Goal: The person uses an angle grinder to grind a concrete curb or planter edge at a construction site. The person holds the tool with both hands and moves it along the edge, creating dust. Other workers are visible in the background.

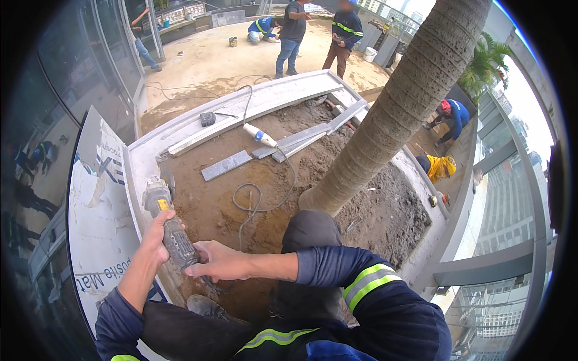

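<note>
A grey, dusty angle grinder [174, 231] is held in both my hands above the planter's left edge. My left hand [158, 231] wraps round its body near the yellow label, behind the head. At the tail end, my right hand [217, 260] is closed round the rear of the handle. The grinder's disc [169, 180] is partly hidden beside the pale wall top [139, 174]. From the tail, a cord runs over the soil to a white and blue plug connector [259, 135].
Several grey stone strips [226, 165] lie on the soil. A ringed palm trunk [385, 114] rises right of centre. A tape measure [207, 118] sits on the far ledge. A printed white panel [102, 204] stands at left. Several people work or stand beyond the planter.
</note>
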